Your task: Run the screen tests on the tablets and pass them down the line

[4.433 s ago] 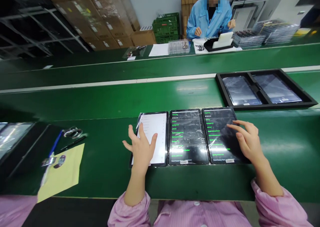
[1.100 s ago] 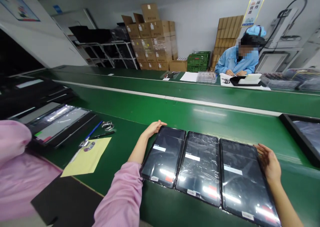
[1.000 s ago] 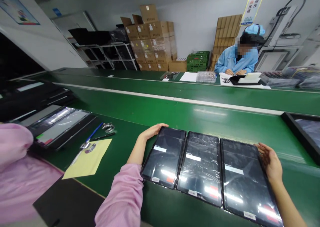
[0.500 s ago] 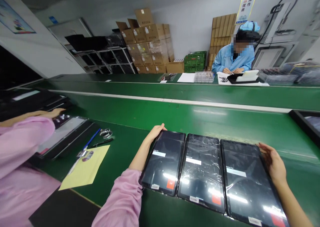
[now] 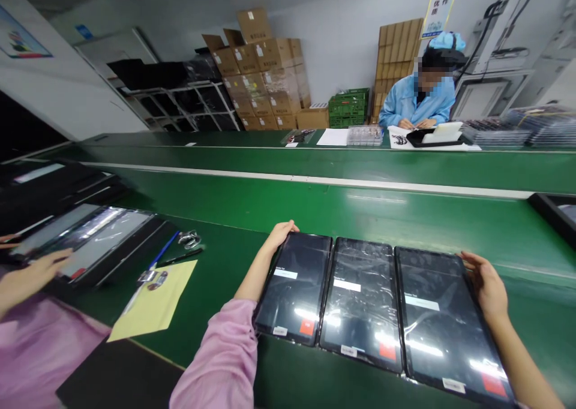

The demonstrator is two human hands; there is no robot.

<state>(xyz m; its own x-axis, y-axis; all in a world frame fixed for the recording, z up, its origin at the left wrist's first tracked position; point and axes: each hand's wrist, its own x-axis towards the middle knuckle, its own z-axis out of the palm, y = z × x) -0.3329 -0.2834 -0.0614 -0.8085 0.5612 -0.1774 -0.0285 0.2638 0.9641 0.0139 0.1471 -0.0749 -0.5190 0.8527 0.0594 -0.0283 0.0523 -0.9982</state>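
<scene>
Three dark tablets stand side by side in front of me: a left tablet (image 5: 294, 304), a middle tablet (image 5: 360, 313) under wrinkled clear film, and a right tablet (image 5: 443, 331). Each lit screen carries a small white box and a red square, with a white label at the lower edge. My left hand (image 5: 279, 235) grips the upper left edge of the left tablet, its thumb side showing. Around the right tablet's outer edge curls my right hand (image 5: 490, 289). The fingertips behind both tablets are partly hidden.
At left, a co-worker's hand (image 5: 38, 277) is over a row of tablets (image 5: 103, 235). Yellow paper (image 5: 157, 301), a black pen (image 5: 180, 257) and coiled earphones (image 5: 189, 239) lie between us. A black tray (image 5: 551, 217) sits right; another person (image 5: 418, 100) works opposite.
The neighbouring co-worker's arm has drawn back from the far end of their tablets, and the hand is now lower and nearer. My hands keep their places on the tablets; the view shifts slightly.
</scene>
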